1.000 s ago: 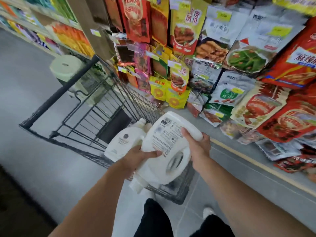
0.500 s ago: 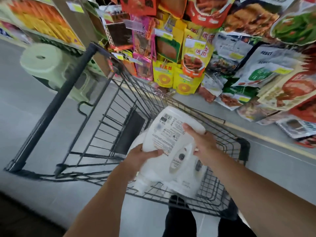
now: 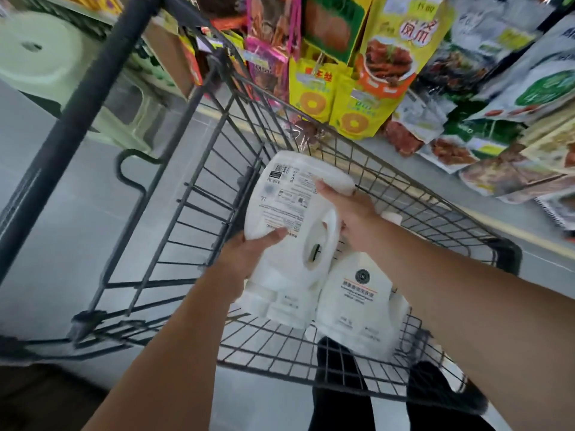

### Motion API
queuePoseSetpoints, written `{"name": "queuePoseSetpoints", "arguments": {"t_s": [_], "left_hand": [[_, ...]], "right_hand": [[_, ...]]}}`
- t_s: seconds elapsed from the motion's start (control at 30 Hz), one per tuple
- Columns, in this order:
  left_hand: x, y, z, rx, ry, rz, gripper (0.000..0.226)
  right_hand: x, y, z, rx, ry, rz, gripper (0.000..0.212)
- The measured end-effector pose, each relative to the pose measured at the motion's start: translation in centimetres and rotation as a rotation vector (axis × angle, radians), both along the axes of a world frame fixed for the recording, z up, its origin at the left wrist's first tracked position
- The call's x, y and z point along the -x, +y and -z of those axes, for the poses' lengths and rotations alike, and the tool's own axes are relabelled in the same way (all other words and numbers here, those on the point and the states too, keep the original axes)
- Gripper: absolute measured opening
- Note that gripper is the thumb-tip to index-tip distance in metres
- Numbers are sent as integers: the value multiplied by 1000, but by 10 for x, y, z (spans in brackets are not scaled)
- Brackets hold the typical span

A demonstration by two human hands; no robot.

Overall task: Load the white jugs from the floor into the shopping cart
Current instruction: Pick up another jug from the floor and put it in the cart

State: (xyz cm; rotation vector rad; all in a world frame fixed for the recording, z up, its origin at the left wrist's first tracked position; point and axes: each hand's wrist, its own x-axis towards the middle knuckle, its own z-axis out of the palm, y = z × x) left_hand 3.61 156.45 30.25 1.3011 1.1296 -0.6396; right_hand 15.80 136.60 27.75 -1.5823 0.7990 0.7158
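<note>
Dark trouser legs (image 3: 339,384) show through the wire floor at the near end of the cart (image 3: 186,213). Above them, both forearms reach in over the near rim. The left hand (image 3: 245,253) grips the jug (image 3: 289,213) from its left side, thumb pressed on the printed label. The right hand (image 3: 348,209) clamps the upper edge near the base, beside the moulded handle. The hands sit apart, one on each side of the jug.

A second ago this jug was held up at the near rim. Half a second ago it was over the basket. Now it is down inside the wire walls, tilted, with its cap end lowest and nearest the person. The hold itself has not changed. A second jug (image 3: 357,300) lies label-up on the cart floor just beside it, to the right. Whether the two touch, or the held one already rests on the wires, cannot be told.

I judge this jug all but loaded, with only the setting down and letting go remaining. No jug on the grey floor (image 3: 62,228) is in view, so what is left cannot be counted.

Beyond the cart hang snack packets (image 3: 382,57), and a pale green stool (image 3: 40,54) stands far left.
</note>
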Motion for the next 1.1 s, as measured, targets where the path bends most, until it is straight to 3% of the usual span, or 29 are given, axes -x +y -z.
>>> {"name": "queuePoseSetpoints", "arguments": {"t_s": [0.1,0.17,0.37,0.5,0.67,0.77,0.93,1.1], "left_hand": [[-4,-2,1,-95,7,-37,81],[-6,-3,-1,-157,-8,-34,69],[-12,0,-14,-412,-30,219,61],[-11,-8,-32,-510,-32,319,61],[-21,-24,-80,-535,-49,319,62],[-31,-35,-98,-517,-88,264,66],[-52,-85,-145,-388,-198,198,34],[-67,-159,-170,-308,-261,298,26]], "right_hand": [[-2,-3,24,-23,9,-18,126],[2,-4,18,-40,25,-11,128],[8,-9,-10,-89,46,2,62],[11,-22,-27,-124,70,49,65],[14,-46,-76,-199,49,99,57],[16,-69,-109,-222,42,140,28],[20,-117,-158,-237,18,254,9],[35,-183,-188,-286,-22,351,12]]}}
